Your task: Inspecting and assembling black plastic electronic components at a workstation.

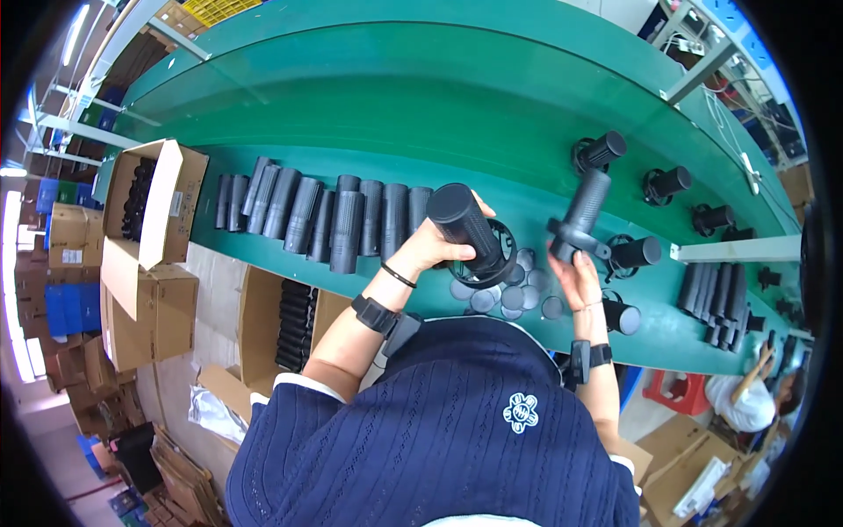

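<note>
My left hand (pixel 428 248) is wrapped around a black ribbed cylinder (pixel 463 218), tilted with its round end up and a wide open ring around its lower part. Held in my right hand (pixel 576 281) is a second black ribbed cylinder (pixel 587 204), gripped at the base below its eared collar, its ribbed end pointing away from me. The two pieces are apart, above the green bench. Several grey round discs (pixel 512 299) lie loose between my hands. Close to my right hand rest similar collared cylinders, one (pixel 634 253) beside it and another (pixel 622 317) near the bench edge.
Black tubes (pixel 301 213) lie in a row on the green bench (pixel 378 158) at left; another bundle (pixel 713 292) lies at right. More collared cylinders (pixel 672 181) stand toward the back right. Open cartons (pixel 180 206) are at left. A co-worker (pixel 742 400) sits at far right.
</note>
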A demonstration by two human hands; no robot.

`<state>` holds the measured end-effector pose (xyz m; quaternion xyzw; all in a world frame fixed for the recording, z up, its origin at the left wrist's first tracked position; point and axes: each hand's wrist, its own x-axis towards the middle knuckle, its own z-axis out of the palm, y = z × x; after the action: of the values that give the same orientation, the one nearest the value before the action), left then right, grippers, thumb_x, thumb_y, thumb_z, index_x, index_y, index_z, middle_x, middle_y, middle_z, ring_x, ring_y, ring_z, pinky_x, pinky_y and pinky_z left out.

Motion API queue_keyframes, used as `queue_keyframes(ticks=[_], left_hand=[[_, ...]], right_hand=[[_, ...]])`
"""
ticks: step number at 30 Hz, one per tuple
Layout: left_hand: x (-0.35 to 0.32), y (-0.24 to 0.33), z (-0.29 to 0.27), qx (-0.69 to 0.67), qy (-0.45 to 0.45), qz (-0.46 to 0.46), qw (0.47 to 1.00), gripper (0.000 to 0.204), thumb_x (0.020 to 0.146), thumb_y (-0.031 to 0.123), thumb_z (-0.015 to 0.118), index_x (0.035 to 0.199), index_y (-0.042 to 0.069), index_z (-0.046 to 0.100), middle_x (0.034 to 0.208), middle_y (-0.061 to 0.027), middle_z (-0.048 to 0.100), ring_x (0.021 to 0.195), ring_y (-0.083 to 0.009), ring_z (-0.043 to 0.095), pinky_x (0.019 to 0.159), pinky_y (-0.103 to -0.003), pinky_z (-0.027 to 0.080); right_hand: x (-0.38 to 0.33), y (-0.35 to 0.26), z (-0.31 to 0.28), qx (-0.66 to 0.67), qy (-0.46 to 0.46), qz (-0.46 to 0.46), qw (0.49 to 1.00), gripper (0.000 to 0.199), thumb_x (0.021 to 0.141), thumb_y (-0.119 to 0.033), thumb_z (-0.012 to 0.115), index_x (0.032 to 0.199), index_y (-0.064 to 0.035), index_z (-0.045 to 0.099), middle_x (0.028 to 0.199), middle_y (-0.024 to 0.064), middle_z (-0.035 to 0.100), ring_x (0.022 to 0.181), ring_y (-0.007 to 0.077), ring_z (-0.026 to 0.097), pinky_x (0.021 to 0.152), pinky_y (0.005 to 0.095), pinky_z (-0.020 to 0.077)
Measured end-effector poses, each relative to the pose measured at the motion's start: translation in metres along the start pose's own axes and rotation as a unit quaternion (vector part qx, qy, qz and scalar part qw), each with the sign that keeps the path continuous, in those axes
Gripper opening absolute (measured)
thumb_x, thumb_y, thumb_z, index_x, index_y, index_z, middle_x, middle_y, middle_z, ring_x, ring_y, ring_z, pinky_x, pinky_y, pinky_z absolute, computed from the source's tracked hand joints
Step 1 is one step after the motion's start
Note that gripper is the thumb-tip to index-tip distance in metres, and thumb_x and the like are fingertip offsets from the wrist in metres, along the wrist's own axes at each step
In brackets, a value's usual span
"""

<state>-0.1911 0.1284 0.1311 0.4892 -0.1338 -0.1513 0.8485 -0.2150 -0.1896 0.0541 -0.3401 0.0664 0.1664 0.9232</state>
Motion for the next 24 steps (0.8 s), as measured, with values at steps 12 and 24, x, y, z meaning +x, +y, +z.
queue_keyframes(ticks=[12,24], left_hand=[[0.007,-0.003,-0.001,0.070,0.075,-0.049,0.994,0.059,0.066,0.012,0.084,0.117,0.005,0.055,0.112,-0.0063,0.057,0.104,-0.0171,0.056,0.091,-0.033,0.047],[0.031,-0.004,0.018,0.083,0.229,-0.108,0.964,0.043,0.072,0.022,0.082,0.102,0.002,0.058,0.095,-0.0053,0.062,0.087,-0.0131,0.059,0.079,-0.030,0.050]], right_hand=[[0.076,0.040,-0.111,-0.285,0.234,-0.145,0.918,0.053,0.082,0.016,0.052,0.130,-0.0066,0.047,0.117,0.0046,0.058,0.099,0.0130,0.059,0.076,0.0274,0.0520],[0.066,0.051,-0.098,-0.410,0.334,-0.219,0.820,0.061,0.077,0.021,0.051,0.133,-0.0012,0.037,0.122,0.0133,0.053,0.104,0.0171,0.058,0.083,0.0293,0.0510]])
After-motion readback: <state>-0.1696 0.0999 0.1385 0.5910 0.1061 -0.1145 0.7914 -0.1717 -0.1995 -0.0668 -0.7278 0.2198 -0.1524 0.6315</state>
